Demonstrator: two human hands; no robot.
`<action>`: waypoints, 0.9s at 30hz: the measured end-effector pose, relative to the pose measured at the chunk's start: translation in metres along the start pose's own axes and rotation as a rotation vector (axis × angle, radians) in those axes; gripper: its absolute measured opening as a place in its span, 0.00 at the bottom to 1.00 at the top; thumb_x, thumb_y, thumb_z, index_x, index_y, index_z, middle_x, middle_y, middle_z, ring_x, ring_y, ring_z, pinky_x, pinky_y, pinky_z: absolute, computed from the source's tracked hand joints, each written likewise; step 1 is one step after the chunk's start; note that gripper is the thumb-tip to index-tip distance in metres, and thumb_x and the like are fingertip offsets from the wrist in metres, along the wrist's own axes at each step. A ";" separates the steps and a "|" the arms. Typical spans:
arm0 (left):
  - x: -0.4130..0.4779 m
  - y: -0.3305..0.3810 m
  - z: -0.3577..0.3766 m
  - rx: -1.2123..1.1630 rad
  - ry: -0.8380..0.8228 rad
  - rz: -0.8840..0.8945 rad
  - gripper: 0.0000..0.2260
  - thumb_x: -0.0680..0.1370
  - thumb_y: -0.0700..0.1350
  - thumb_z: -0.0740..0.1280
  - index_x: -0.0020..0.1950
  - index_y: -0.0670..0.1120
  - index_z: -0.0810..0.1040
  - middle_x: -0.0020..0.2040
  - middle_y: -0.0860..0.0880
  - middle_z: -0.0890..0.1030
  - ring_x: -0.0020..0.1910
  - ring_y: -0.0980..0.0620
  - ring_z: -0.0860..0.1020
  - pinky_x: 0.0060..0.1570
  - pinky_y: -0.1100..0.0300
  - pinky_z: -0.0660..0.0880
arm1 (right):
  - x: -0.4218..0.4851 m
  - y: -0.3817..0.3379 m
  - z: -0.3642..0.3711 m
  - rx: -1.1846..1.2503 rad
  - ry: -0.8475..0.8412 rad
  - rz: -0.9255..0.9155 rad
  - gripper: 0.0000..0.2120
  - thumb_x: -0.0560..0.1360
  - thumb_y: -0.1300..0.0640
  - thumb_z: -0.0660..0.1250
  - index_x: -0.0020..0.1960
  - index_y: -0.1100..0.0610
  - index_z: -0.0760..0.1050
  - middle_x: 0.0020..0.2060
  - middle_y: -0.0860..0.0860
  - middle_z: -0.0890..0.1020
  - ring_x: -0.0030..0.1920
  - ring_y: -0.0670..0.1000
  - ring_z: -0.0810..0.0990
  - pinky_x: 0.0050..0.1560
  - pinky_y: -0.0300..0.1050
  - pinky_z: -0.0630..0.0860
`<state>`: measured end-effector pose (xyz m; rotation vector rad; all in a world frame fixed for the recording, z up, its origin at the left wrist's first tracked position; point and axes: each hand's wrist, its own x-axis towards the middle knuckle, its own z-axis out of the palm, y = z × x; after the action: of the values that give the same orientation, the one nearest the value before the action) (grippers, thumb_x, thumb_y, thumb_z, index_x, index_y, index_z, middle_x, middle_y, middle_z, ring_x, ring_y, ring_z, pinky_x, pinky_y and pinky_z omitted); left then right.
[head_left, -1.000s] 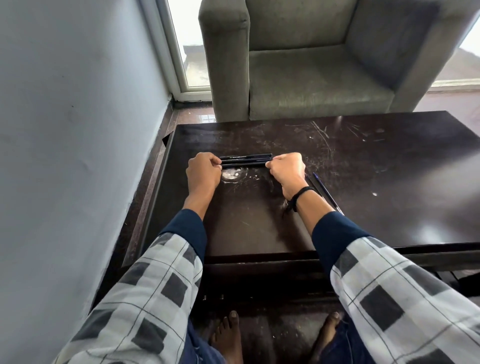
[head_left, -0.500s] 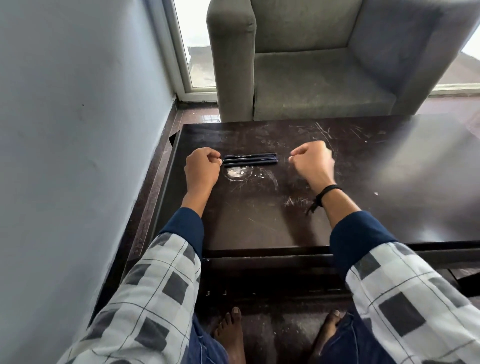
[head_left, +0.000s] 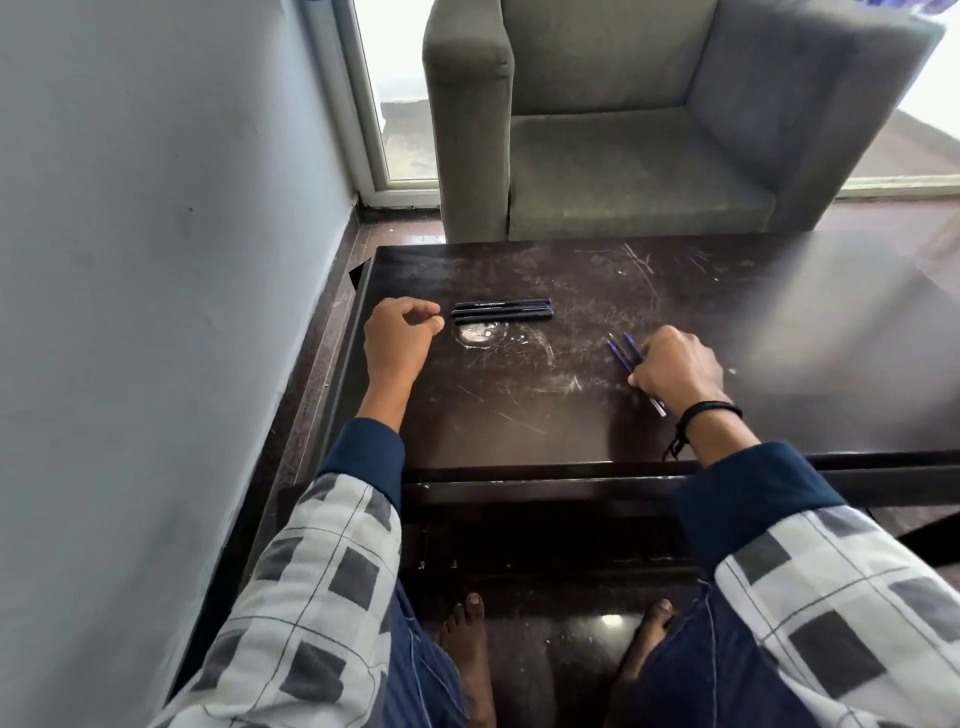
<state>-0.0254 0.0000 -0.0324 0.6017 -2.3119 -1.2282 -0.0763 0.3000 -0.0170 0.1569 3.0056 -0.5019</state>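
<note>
Nearest to us, two bare feet (head_left: 467, 639) rest on the floor under the tabletop (head_left: 519, 415), and checked sleeves (head_left: 322, 587) reach forward over its near edge. We take it that the person sits close so both arms can work low on the surface.

On the right, the right hand (head_left: 678, 366) lies knuckles-up, its fingers curled over two blue pens (head_left: 623, 351). Their tips stick out ahead of the fingers and one end shows behind, near the black wristband (head_left: 706, 410). We judge this to be a gathering grasp: the pens lie flat and slanted on the wood, so the fingers come down over them to pinch them up together. Whether they have left the surface we cannot tell.

A little farther, on the left, the left hand (head_left: 397, 338) is clenched and holds nothing we can see. Its thumb side sits just beside the left end of a row of dark pens (head_left: 501, 310). These lie side by side, touching, with ends level and parallel to the far edge, three as far as we can count. The fist there probably serves as a stop for squaring the ends. A white smudge (head_left: 475, 332) marks the wood just in front of the row.

Beyond stands a grey armchair (head_left: 623, 171), with a window (head_left: 400, 104) behind it.
</note>
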 end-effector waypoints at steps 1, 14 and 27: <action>-0.002 0.000 -0.003 -0.009 -0.003 -0.001 0.06 0.74 0.45 0.75 0.48 0.55 0.85 0.52 0.51 0.84 0.51 0.52 0.82 0.54 0.47 0.81 | -0.002 -0.001 0.001 0.004 0.010 -0.014 0.11 0.71 0.61 0.73 0.54 0.57 0.81 0.52 0.60 0.83 0.53 0.64 0.81 0.45 0.47 0.72; -0.010 0.000 -0.022 -0.123 -0.011 -0.040 0.07 0.73 0.43 0.75 0.51 0.51 0.85 0.48 0.50 0.85 0.47 0.52 0.83 0.53 0.49 0.82 | -0.025 -0.027 0.026 0.102 0.028 -0.213 0.11 0.73 0.62 0.71 0.52 0.53 0.85 0.49 0.55 0.86 0.50 0.61 0.83 0.47 0.44 0.74; -0.002 -0.010 -0.044 -0.172 0.008 -0.084 0.07 0.75 0.43 0.74 0.53 0.48 0.85 0.45 0.50 0.85 0.42 0.50 0.84 0.53 0.46 0.82 | -0.086 -0.140 0.092 0.268 0.002 -0.489 0.06 0.76 0.58 0.71 0.49 0.59 0.83 0.50 0.56 0.83 0.50 0.60 0.82 0.48 0.47 0.74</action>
<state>0.0025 -0.0324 -0.0192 0.6457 -2.1656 -1.4432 -0.0011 0.1308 -0.0499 -0.5733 2.9507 -0.9416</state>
